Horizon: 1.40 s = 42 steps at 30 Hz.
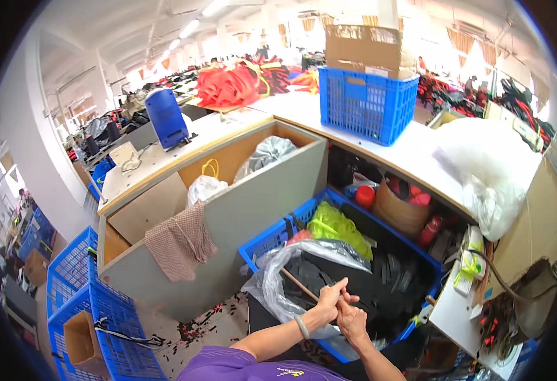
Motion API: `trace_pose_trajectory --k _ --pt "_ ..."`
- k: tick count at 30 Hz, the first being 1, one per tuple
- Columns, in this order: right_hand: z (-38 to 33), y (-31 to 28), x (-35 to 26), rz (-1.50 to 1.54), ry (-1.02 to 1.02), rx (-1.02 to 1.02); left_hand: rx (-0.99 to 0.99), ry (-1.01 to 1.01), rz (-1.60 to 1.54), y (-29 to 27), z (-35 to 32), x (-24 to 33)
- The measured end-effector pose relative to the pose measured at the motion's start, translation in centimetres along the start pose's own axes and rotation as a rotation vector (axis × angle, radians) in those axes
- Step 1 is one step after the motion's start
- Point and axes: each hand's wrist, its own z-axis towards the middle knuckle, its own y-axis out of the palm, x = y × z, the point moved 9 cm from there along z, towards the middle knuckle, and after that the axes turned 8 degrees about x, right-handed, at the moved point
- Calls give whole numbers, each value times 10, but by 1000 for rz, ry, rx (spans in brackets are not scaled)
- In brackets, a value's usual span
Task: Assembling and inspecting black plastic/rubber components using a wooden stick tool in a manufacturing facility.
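Observation:
My left hand (330, 300) and my right hand (353, 321) meet in front of me, fingers closed and close together. Whatever they pinch is too small or hidden to name. A thin brown strip (299, 284), perhaps a stick or a carton edge, runs up to my left hand; I cannot tell whether it is held. Beneath the hands, a clear plastic bag (269, 287) lies folded open around black fabric-like pieces (313, 270). More black strips (396, 273) fill the large blue crate (432, 261), beside a bundle of yellow-green material (340, 227).
A grey-sided bench (253, 213) with a checked cloth (180, 241) stands ahead. Blue baskets (116, 330) are at left. On the white table, a blue crate (369, 105) carries a carton (362, 49). A side table (450, 311) borders the right. Scraps (202, 327) litter the floor.

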Motion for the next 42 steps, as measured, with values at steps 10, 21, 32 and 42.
trace_pose_trajectory --k 10,21,32,42 --pt "17 46 3 -220 -265 -125 129 -87 6 -22 42 -2" --pt "9 62 -15 -80 -198 -232 79 -242 2 -50 43 -4" --pt "-17 54 -14 -168 -127 -210 61 -414 -27 -55 30 -28" --pt "8 77 -9 64 -18 -187 -68 -200 -12 -41 25 -7"
